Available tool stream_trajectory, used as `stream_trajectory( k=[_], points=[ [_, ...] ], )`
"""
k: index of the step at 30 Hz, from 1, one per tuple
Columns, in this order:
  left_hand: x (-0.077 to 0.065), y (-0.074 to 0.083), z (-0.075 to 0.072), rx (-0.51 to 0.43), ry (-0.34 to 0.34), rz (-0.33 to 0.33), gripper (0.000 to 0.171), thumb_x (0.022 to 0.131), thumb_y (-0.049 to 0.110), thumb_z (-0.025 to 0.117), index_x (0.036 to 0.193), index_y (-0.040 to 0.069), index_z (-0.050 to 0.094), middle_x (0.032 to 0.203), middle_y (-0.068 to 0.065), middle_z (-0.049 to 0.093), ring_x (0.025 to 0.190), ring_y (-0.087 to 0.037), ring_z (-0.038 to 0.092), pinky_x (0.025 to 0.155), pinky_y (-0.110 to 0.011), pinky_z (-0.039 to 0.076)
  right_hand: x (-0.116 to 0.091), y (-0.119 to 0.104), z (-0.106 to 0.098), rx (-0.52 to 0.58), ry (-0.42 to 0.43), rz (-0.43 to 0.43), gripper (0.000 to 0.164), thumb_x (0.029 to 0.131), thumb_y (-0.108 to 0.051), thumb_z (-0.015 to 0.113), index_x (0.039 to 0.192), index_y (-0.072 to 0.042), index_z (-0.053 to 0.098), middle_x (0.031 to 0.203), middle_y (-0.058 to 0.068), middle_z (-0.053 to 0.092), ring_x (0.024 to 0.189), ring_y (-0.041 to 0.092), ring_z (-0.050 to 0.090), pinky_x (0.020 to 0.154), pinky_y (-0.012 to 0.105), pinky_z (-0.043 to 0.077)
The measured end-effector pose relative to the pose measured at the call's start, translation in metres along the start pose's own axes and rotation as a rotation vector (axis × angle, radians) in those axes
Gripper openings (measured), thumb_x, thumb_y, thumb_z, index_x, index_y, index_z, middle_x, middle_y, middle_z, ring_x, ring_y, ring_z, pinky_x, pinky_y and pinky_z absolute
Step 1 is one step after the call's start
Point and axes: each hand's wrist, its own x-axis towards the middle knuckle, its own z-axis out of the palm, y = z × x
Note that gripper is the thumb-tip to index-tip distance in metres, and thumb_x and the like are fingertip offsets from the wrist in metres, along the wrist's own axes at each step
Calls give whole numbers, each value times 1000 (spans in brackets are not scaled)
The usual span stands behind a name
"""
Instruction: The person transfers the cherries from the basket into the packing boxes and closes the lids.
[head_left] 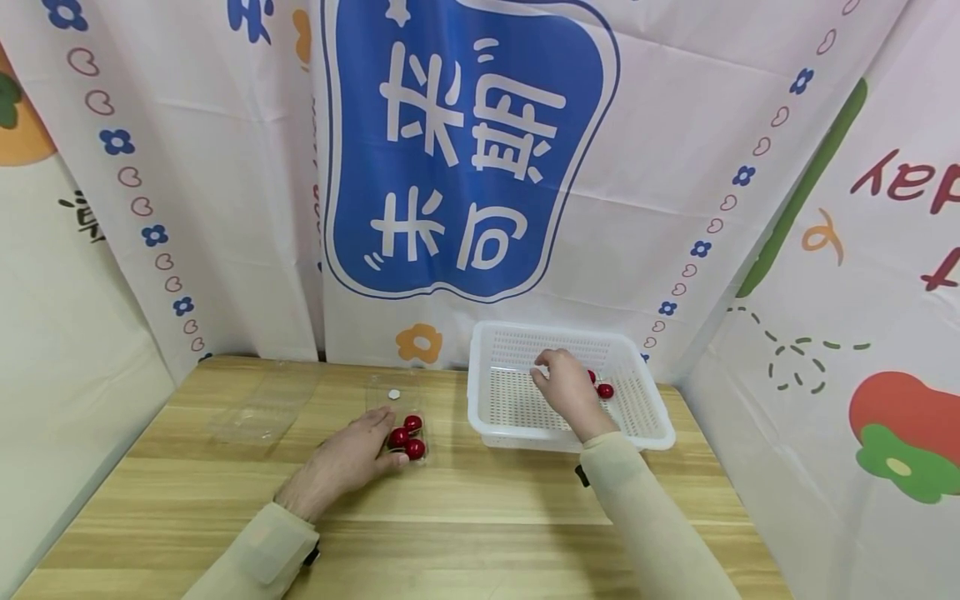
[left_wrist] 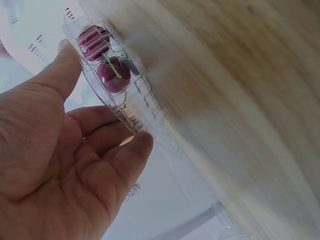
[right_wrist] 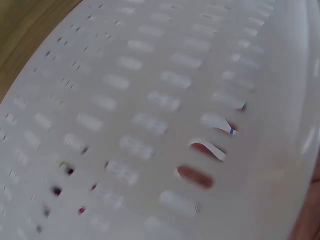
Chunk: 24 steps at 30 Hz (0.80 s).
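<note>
- Head view: left hand (head_left: 352, 462) lies on the wooden counter (head_left: 465, 508), fingers nearly straight and touching the near-left edge of a clear plastic punnet (head_left: 397, 417). Three red cherries (head_left: 407, 437) sit at its 6 o'clock end.
- Head view: right hand (head_left: 566, 392) is inside the white slotted basket (head_left: 570, 442), which stands at 3 o'clock of the punnet, near but apart. Fingers are curled downward; whether they pinch a cherry cannot be told. Two loose cherries (head_left: 604, 390) lie just at 3 o'clock of that hand.
- Head view: a clear lid (head_left: 262, 408) rests at 9 o'clock of the punnet.
- Left wrist view: thumb and fingers (left_wrist: 132, 150) bracket the punnet wall (left_wrist: 125, 95), relaxed and apart; cherries (left_wrist: 114, 75) show through it. Judgement: a light bracing touch should stop the punnet sliding.
- Right wrist view: only the basket wall (right_wrist: 150, 100), blurred, with red showing through its slots. Judgement: release low over the basket floor, so that fruit does not bounce.
</note>
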Motion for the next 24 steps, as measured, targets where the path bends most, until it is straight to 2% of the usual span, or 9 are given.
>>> stream_trajectory(
  k=[5,12,17,22,24],
  points=[
    [0,0,0,4,6,5,85,113,40,81,166,-19,50,179,-40,45,169,-59,47,141,-70,43,-2,11,-1,-14,-17,45,28,114,-15,75,134,4,81,138,25,82,123,40,80,109,56,70],
    [0,-1,1,20,12,13,85,113,41,81,165,-19,51,178,-40,47,168,-59,48,140,-69,44,0,32,1,-16,-70,106,31,116,-16,73,138,5,78,143,27,79,135,43,76,116,59,67],
    [-1,-1,0,21,15,16,85,112,41,81,165,-20,51,178,-41,47,167,-59,49,140,-69,44,2,46,1,-32,-93,161,31,116,-20,74,136,3,78,137,25,79,122,38,77,107,56,68],
    [-1,-2,0,20,15,11,85,113,40,81,165,-19,51,178,-41,47,168,-59,48,140,-70,44,4,58,0,-31,-129,224,36,116,-20,74,143,4,75,145,26,76,130,39,74,116,58,65],
    [-1,-3,0,17,17,9,85,113,40,81,165,-19,51,178,-41,47,168,-59,48,140,-70,43,4,61,-1,-30,-143,240,36,116,-19,74,143,5,74,143,26,76,129,39,74,116,58,65]
  ],
)
